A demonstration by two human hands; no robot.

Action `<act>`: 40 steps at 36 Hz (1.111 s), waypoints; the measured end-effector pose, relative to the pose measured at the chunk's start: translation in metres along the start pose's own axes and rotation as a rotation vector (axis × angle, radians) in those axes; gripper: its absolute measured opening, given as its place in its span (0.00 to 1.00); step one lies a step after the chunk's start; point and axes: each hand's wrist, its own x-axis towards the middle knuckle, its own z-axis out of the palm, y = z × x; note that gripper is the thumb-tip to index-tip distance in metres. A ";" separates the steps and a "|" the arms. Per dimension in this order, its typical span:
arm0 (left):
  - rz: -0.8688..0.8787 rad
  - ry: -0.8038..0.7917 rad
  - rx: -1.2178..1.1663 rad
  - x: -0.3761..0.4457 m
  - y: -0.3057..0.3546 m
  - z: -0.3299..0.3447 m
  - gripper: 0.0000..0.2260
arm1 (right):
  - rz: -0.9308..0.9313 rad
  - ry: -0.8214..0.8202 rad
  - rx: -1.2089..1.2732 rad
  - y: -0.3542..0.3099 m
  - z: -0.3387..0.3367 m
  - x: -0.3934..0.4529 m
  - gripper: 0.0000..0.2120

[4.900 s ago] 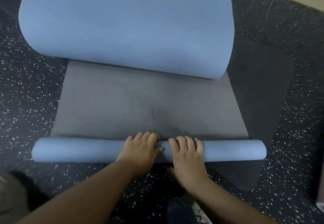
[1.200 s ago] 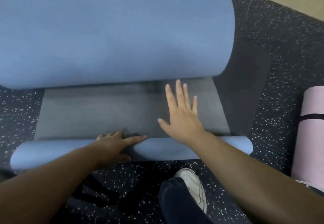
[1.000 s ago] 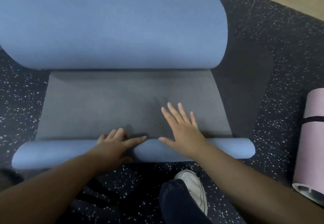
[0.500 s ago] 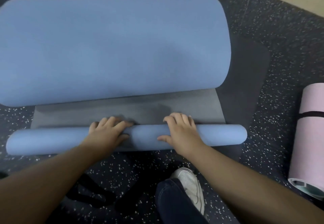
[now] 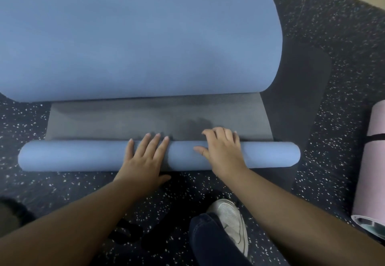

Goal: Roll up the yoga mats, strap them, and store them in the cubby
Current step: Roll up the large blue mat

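Nearest us, our bent leg in dark denim (image 5: 210, 242) ends in a white sneaker (image 5: 231, 226) planted on the speckled rubber floor (image 5: 62, 186); we can read no brand, label or writing anywhere in view. A dark strap-like shape (image 5: 127, 232) lies on the floor beside the leg, too shadowed to identify.

Past that, both our bare forearms reach forward to the rolled part of the blue yoga mat (image 5: 79, 157), a smooth foam cylinder lying crosswise on the floor. Our left hand (image 5: 143, 159) lies flat on top of the roll, fingers straight and spread, pressing rather than gripping. Our right hand (image 5: 223, 151) has its fingers curled over the far side of the roll, thumb on the near face, grasping it.

Beyond the roll, a short stretch of the mat's grey, finely ribbed underside (image 5: 145, 120) lies flat. Farther still, the mat's far end curls toward us in one broad, matte blue arc (image 5: 135, 36).

At the right edge lies a pink mat (image 5: 375, 161), already rolled and banded with a black strap (image 5: 375, 137).

Half a second ago our left fingers were hooked over the roll; now they are extended. One second ago our right palm lay flat on the grey surface, much more of which was exposed then
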 end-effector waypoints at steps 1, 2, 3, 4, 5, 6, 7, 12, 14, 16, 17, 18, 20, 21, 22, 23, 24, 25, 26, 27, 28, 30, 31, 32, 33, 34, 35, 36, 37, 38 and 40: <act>-0.008 -0.068 0.017 0.005 0.001 -0.008 0.54 | -0.011 0.074 0.015 0.000 0.003 0.000 0.24; -0.019 -0.109 0.019 0.010 0.001 -0.015 0.53 | -0.024 0.123 0.012 -0.001 0.005 0.000 0.22; -0.031 -0.132 0.010 0.016 0.001 -0.018 0.51 | -0.041 0.132 0.008 -0.001 0.007 -0.002 0.23; -0.047 -0.192 0.004 0.021 0.000 -0.021 0.50 | -0.064 0.151 0.001 -0.002 0.009 -0.004 0.23; -0.058 -0.242 0.003 0.025 -0.001 -0.023 0.50 | -0.091 0.177 -0.006 -0.003 0.011 -0.007 0.24; -0.063 -0.260 -0.003 0.029 -0.002 -0.025 0.51 | -0.124 0.207 -0.012 -0.004 0.013 -0.010 0.24; -0.067 -0.266 -0.009 0.032 -0.003 -0.025 0.52 | -0.163 0.239 -0.018 -0.005 0.016 -0.013 0.23; -0.079 -0.248 0.019 0.038 -0.004 -0.028 0.54 | -0.301 0.292 -0.079 -0.008 0.038 -0.032 0.27; -0.070 -0.208 0.052 0.036 -0.003 -0.026 0.54 | -0.318 0.256 -0.119 -0.002 0.043 -0.036 0.33; -0.015 -0.064 0.114 0.032 -0.005 -0.022 0.56 | -0.329 0.219 -0.139 0.004 0.041 -0.035 0.39; 0.005 0.013 0.104 0.030 -0.008 -0.019 0.56 | -0.331 0.205 -0.135 0.004 0.039 -0.033 0.41; 0.031 0.097 0.058 0.028 -0.011 -0.012 0.54 | -0.326 0.191 -0.125 0.004 0.037 -0.030 0.42; 0.047 0.169 0.038 0.024 -0.013 -0.003 0.46 | -0.297 0.153 -0.115 0.003 0.032 -0.024 0.42; 0.058 0.202 0.041 0.021 -0.013 -0.001 0.41 | -0.287 0.136 -0.122 0.002 0.030 -0.021 0.42; 0.065 0.235 0.042 0.019 -0.012 0.000 0.37 | -0.284 0.128 -0.136 0.002 0.028 -0.018 0.43; 0.063 0.240 0.044 0.017 -0.012 0.002 0.36 | -0.283 0.125 -0.148 0.002 0.027 -0.014 0.43; 0.060 0.229 0.048 0.016 -0.012 0.002 0.36 | -0.285 0.121 -0.153 0.003 0.025 -0.009 0.44; 0.055 0.213 0.051 0.016 -0.011 0.002 0.38 | -0.287 0.119 -0.155 0.003 0.023 -0.005 0.44; 0.056 0.209 0.055 0.016 -0.012 0.002 0.42 | -0.288 0.116 -0.160 0.003 0.021 0.000 0.44; 0.065 0.209 0.065 0.018 -0.012 0.001 0.46 | -0.283 0.110 -0.163 0.004 0.020 0.005 0.44; 0.063 0.206 0.077 0.021 -0.012 -0.001 0.49 | -0.277 0.088 -0.164 0.004 0.017 0.009 0.45; 0.043 0.175 0.090 0.029 -0.015 -0.006 0.52 | -0.270 0.028 -0.182 0.003 0.009 0.018 0.45; 0.038 0.154 0.099 0.034 -0.016 -0.010 0.53 | -0.273 -0.007 -0.195 0.002 0.004 0.023 0.44; 0.030 0.112 0.121 0.039 -0.017 -0.016 0.54 | -0.275 -0.053 -0.200 0.002 0.001 0.027 0.43; 0.018 0.059 0.156 0.042 -0.015 -0.024 0.52 | -0.270 -0.088 -0.193 0.001 -0.002 0.030 0.42; 0.014 0.023 0.190 0.045 -0.015 -0.027 0.48 | -0.257 -0.101 -0.186 0.001 -0.003 0.032 0.42; 0.012 0.009 0.203 0.048 -0.015 -0.027 0.43 | -0.240 -0.101 -0.189 0.000 -0.004 0.034 0.41; 0.006 -0.024 0.217 0.049 -0.014 -0.030 0.40 | -0.229 -0.096 -0.200 -0.001 -0.005 0.035 0.41; -0.002 -0.046 0.233 0.049 -0.013 -0.032 0.39 | -0.223 -0.094 -0.217 -0.002 -0.004 0.034 0.41; 0.017 -0.030 0.245 0.048 -0.013 -0.031 0.39 | -0.223 -0.082 -0.245 -0.002 -0.003 0.033 0.40; 0.047 0.024 0.253 0.044 -0.018 -0.028 0.43 | -0.236 -0.003 -0.284 0.000 0.001 0.029 0.40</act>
